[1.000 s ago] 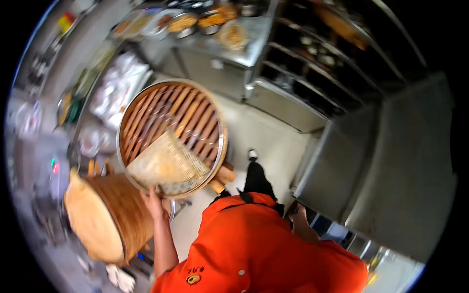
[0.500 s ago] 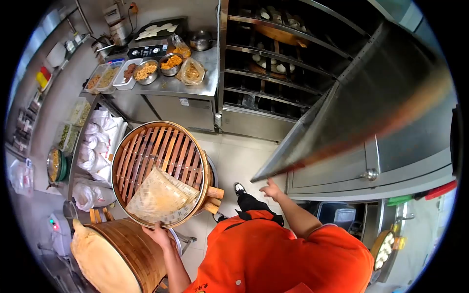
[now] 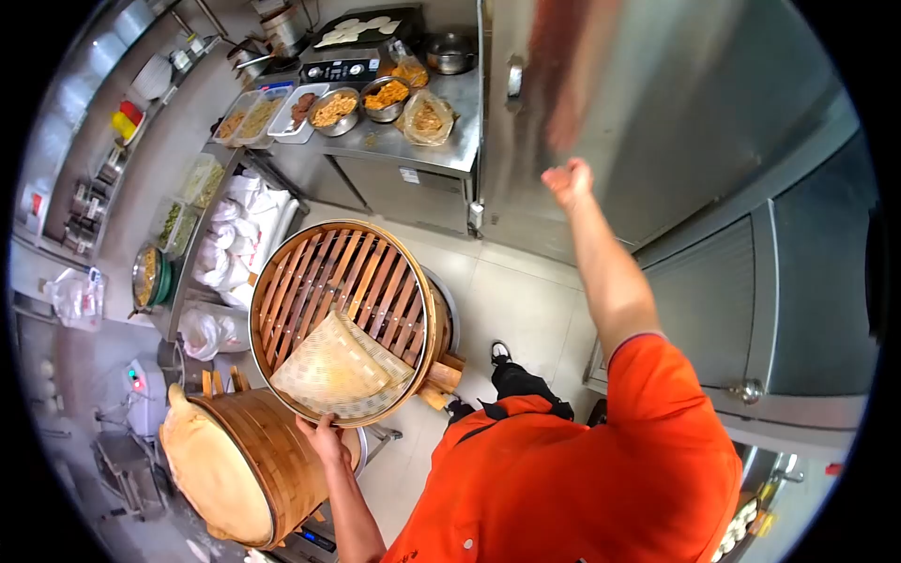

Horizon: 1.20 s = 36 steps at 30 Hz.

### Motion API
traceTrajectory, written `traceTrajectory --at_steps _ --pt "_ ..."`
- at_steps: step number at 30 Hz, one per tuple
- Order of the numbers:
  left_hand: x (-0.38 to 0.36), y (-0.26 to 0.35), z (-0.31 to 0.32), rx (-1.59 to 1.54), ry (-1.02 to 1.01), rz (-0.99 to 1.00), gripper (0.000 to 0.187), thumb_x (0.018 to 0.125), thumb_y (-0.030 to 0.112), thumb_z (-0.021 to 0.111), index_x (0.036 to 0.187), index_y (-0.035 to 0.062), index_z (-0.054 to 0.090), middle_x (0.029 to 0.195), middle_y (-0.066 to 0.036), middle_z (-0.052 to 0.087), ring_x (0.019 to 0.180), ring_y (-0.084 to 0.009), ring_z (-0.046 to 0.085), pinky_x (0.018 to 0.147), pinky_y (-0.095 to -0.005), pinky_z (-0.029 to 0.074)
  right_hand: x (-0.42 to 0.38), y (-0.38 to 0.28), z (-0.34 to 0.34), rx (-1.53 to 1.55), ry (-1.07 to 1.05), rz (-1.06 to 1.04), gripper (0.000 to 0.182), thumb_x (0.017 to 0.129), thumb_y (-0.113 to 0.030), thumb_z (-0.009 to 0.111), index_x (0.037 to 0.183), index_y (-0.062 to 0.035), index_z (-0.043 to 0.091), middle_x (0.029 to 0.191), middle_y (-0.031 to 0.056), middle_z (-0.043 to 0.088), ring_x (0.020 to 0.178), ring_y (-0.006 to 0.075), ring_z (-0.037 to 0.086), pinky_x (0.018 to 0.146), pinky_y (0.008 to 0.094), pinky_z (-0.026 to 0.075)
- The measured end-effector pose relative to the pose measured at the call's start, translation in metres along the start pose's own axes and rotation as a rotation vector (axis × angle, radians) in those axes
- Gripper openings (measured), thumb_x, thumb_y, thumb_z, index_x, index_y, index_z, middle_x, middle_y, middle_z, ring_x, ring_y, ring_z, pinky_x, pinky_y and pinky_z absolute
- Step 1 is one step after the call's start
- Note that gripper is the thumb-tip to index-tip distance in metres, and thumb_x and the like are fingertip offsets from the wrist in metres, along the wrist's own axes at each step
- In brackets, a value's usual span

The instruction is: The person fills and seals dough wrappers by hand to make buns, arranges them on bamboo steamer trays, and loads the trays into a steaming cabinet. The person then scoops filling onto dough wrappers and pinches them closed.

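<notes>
My left hand [image 3: 324, 439] grips the near rim of a round bamboo steamer [image 3: 435, 314] with a slatted wooden base. A folded woven mat [image 3: 328, 366] lies on its slats, close to my fingers. My right arm is stretched forward, and my right hand [image 3: 569, 182] is raised in front of a steel cabinet door [image 3: 648, 122], its fingers loosely bent and nothing in them. The door stands closed, with its handle [image 3: 514, 77] to the left of that hand.
Another tall bamboo steamer [image 3: 282, 441], topped with a pale cloth [image 3: 211, 469], is at lower left. Bowls of filling [image 3: 335, 110] and a griddle with flat white pieces [image 3: 361, 30] occupy the back counter [image 3: 432, 164]. White bags [image 3: 239, 225] fill a side shelf.
The cabinet door has swung shut, hiding the racks inside. My right hand has moved forward and up with it. My left hand keeps its hold on the steamer while the view has shifted.
</notes>
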<state>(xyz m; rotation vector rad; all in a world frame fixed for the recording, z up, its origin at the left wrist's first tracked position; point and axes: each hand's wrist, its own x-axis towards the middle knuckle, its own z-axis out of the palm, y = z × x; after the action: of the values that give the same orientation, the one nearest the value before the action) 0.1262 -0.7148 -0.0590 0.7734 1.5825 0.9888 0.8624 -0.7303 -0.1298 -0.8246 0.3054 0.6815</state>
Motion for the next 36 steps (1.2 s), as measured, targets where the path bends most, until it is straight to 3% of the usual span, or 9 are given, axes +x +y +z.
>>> traceTrajectory --at_steps 4,8,12,16,18,22,25,29,36 --pt "0.012 -0.012 -0.013 0.091 -0.037 -0.029 0.084 0.087 -0.007 0.057 0.159 0.0203 0.025 0.148 -0.007 0.048 0.116 -0.0235 0.057 0.075 -0.0338 0.053 0.051 -0.054 0.061 -0.037 0.012 -0.082 0.011 0.088 -0.025 0.060 0.088 -0.0148 0.056 0.079 0.0073 0.053 0.080 0.0300 0.055 0.084 0.0557 0.053" --pt "-0.004 -0.009 -0.005 0.055 -0.007 0.008 0.082 0.086 -0.006 0.059 0.156 0.0221 0.028 0.138 -0.007 0.051 0.113 -0.0230 0.057 0.076 -0.0354 0.053 0.034 -0.047 0.081 -0.006 -0.079 -0.007 0.031 0.088 -0.016 0.064 0.117 -0.0129 0.055 0.126 0.0107 0.053 0.145 0.0369 0.034 0.117 0.0643 0.033" --pt "-0.011 -0.021 -0.003 0.106 -0.011 0.082 0.078 0.084 -0.002 0.064 0.151 0.0149 0.029 0.123 -0.007 0.055 0.094 -0.0162 0.059 0.063 -0.0283 0.048 -0.054 -0.004 0.059 -0.507 -0.221 -0.206 0.059 0.097 -0.029 0.062 0.149 -0.0080 0.045 0.129 0.0046 0.058 0.137 0.0291 0.048 0.113 0.0495 0.044" --pt "-0.025 -0.050 0.016 0.062 -0.033 0.184 0.085 0.083 -0.003 0.067 0.155 0.0039 0.020 0.139 -0.018 0.049 0.128 -0.0305 0.052 0.109 -0.0398 0.043 -0.202 0.072 0.063 -1.212 -0.424 0.035 0.088 0.090 -0.065 0.069 0.154 -0.0075 0.048 0.138 0.0101 0.062 0.127 0.0263 0.058 0.102 0.0399 0.047" --pt "-0.064 -0.031 0.038 -0.006 -0.139 0.135 0.087 0.091 0.001 0.070 0.155 0.0022 0.012 0.142 -0.021 0.045 0.128 -0.0284 0.052 0.104 -0.0374 0.047 -0.283 0.107 0.071 -1.558 -0.581 -0.106 0.104 0.089 -0.069 0.069 0.157 0.0020 0.037 0.152 0.0231 0.052 0.138 0.0372 0.053 0.107 0.0423 0.047" --pt "-0.091 -0.053 0.023 0.047 -0.483 0.177 0.090 0.097 0.008 0.072 0.161 0.0069 0.009 0.159 -0.020 0.033 0.141 -0.0331 0.048 0.097 -0.0336 0.051 -0.336 0.147 0.049 -1.716 -0.503 -0.360 0.078 0.092 -0.021 0.074 0.158 -0.0002 0.036 0.145 0.0259 0.058 0.133 0.0305 0.059 0.108 0.0401 0.048" --pt "-0.079 0.002 -0.021 0.209 -0.709 0.068 0.061 0.095 0.012 0.072 0.149 0.0038 0.044 0.158 -0.016 0.040 0.139 -0.0327 0.050 0.102 -0.0368 0.049 -0.270 0.122 -0.004 -1.660 -0.519 -0.475 0.067 0.096 -0.005 0.064 0.157 -0.0019 0.038 0.145 0.0240 0.059 0.130 0.0292 0.061 0.106 0.0377 0.049" --pt "-0.033 0.054 -0.116 0.579 -0.115 0.859 0.056 0.086 0.005 0.075 0.139 0.0024 0.056 0.145 -0.021 0.054 0.136 -0.0410 0.050 0.115 -0.0493 0.039 -0.212 0.089 -0.025 -1.770 -0.494 -0.669 0.058 0.103 -0.011 0.058 0.157 -0.0011 0.038 0.148 0.0246 0.056 0.130 0.0325 0.060 0.107 0.0396 0.048" --pt "0.007 0.066 -0.258 1.132 0.707 0.771 0.057 0.086 0.032 0.081 0.129 0.0017 0.058 0.127 -0.019 0.056 0.118 -0.0387 0.051 0.105 -0.0525 0.037 -0.267 0.086 0.101 -1.819 -0.365 -1.157 0.054 0.108 -0.030 0.058 0.154 -0.0050 0.046 0.156 0.0199 0.048 0.141 0.0363 0.048 0.111 0.0445 0.045"
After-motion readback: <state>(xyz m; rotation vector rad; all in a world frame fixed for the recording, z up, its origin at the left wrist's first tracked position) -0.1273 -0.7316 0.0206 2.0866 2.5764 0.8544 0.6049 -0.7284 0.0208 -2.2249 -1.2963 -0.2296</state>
